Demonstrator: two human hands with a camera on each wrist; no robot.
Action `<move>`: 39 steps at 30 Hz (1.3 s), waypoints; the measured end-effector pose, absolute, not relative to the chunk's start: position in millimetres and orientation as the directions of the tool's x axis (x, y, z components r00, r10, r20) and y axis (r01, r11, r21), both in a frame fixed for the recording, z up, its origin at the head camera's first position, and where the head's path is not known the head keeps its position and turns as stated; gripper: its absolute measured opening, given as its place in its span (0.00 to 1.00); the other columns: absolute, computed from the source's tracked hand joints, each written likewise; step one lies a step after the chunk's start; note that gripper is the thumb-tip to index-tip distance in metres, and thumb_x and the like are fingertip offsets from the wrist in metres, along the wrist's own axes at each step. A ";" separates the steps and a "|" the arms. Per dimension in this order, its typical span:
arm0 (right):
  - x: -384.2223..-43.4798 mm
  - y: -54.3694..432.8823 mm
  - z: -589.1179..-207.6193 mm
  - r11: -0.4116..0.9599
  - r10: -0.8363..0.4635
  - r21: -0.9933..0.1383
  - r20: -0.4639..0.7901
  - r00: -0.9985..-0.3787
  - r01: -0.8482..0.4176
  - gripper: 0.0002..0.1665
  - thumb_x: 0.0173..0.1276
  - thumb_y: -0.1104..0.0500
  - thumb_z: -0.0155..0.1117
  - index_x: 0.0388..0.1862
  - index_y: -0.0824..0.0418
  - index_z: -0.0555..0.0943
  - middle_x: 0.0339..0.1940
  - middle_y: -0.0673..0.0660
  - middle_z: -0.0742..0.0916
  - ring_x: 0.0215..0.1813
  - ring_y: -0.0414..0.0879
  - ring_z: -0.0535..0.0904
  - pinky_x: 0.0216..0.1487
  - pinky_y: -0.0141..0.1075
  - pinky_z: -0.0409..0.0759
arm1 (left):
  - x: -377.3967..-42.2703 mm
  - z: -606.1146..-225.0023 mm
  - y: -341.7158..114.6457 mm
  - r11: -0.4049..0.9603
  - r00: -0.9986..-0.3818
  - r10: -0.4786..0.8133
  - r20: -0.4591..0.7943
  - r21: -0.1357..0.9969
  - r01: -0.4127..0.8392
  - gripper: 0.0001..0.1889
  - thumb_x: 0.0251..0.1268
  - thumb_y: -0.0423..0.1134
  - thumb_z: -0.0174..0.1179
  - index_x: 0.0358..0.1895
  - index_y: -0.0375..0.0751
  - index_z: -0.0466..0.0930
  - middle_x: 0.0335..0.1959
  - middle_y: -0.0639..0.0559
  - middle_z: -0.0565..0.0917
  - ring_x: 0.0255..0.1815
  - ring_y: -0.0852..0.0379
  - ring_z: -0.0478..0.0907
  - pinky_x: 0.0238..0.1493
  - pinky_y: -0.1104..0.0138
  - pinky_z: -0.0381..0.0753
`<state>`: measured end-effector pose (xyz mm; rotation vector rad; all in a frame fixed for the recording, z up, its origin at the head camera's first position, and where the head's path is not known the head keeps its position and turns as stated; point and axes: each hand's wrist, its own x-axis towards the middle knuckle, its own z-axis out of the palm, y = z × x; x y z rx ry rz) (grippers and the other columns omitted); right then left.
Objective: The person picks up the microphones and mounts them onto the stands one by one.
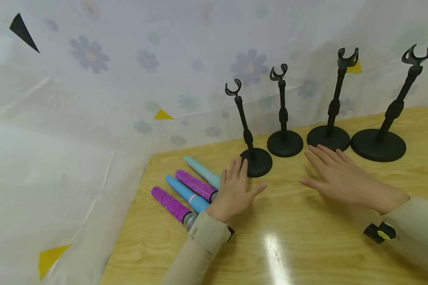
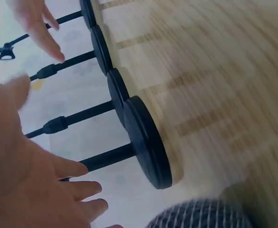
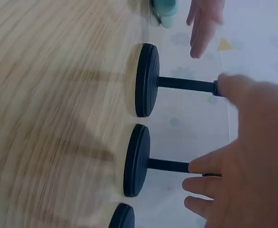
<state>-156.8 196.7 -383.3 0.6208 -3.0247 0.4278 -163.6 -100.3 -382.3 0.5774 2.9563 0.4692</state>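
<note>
My left hand (image 1: 232,196) hovers with fingers straight and thumb spread, overlapping the heads of several microphones and the edge of the leftmost black stand's base (image 1: 259,167). Those microphones lie slantwise side by side: a glittery purple one (image 1: 169,203), a blue one (image 1: 182,189), another purple one (image 1: 194,183) and a teal one (image 1: 201,169). A mesh microphone head (image 2: 200,217) shows below the hand in the left wrist view. Palm down, my right hand (image 1: 346,184) is held in front of the third stand (image 1: 328,134), fingers extended and nothing in its grasp.
A second stand (image 1: 284,144) and a rightmost one (image 1: 378,146) complete the upright row along the table's back edge, their clips empty. The wooden table (image 1: 306,245) meets a flower-patterned sheet (image 1: 192,71) behind and at the left.
</note>
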 end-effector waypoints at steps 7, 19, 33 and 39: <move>-172.6 176.0 -381.1 0.815 -0.425 -0.343 0.193 -0.884 -0.467 0.39 0.74 0.49 0.63 0.72 0.75 0.67 0.73 0.75 0.71 0.70 0.71 0.70 0.66 0.64 0.74 | -180.0 -386.4 -92.6 0.852 -0.931 0.365 0.014 0.399 0.340 0.38 0.81 0.59 0.40 0.80 0.33 0.49 0.82 0.37 0.52 0.84 0.43 0.50 0.82 0.49 0.56; -201.9 120.7 -387.8 0.711 -0.467 -0.487 0.211 -0.859 -0.507 0.26 0.75 0.58 0.60 0.64 0.76 0.74 0.63 0.72 0.79 0.62 0.65 0.80 0.61 0.56 0.81 | -203.2 -398.4 -78.4 0.868 -0.968 0.244 -0.049 0.457 0.196 0.32 0.84 0.49 0.42 0.78 0.30 0.54 0.81 0.36 0.55 0.82 0.44 0.56 0.80 0.54 0.63; -234.9 88.5 -409.1 0.752 -0.539 -0.384 0.111 -0.835 -0.536 0.28 0.72 0.62 0.63 0.65 0.79 0.73 0.69 0.77 0.74 0.70 0.70 0.72 0.68 0.59 0.75 | -212.9 -406.5 -67.3 0.951 -0.939 0.308 0.154 -0.021 0.309 0.20 0.79 0.47 0.52 0.62 0.37 0.80 0.62 0.41 0.82 0.64 0.49 0.80 0.66 0.64 0.80; -230.9 90.6 -410.1 0.760 -0.557 -0.299 0.157 -0.815 -0.577 0.27 0.69 0.64 0.67 0.62 0.78 0.76 0.66 0.77 0.77 0.66 0.70 0.76 0.64 0.57 0.79 | -212.3 -406.2 -56.9 0.958 -0.936 0.288 0.201 -0.072 0.279 0.17 0.74 0.50 0.58 0.50 0.40 0.86 0.48 0.46 0.87 0.51 0.51 0.85 0.56 0.66 0.85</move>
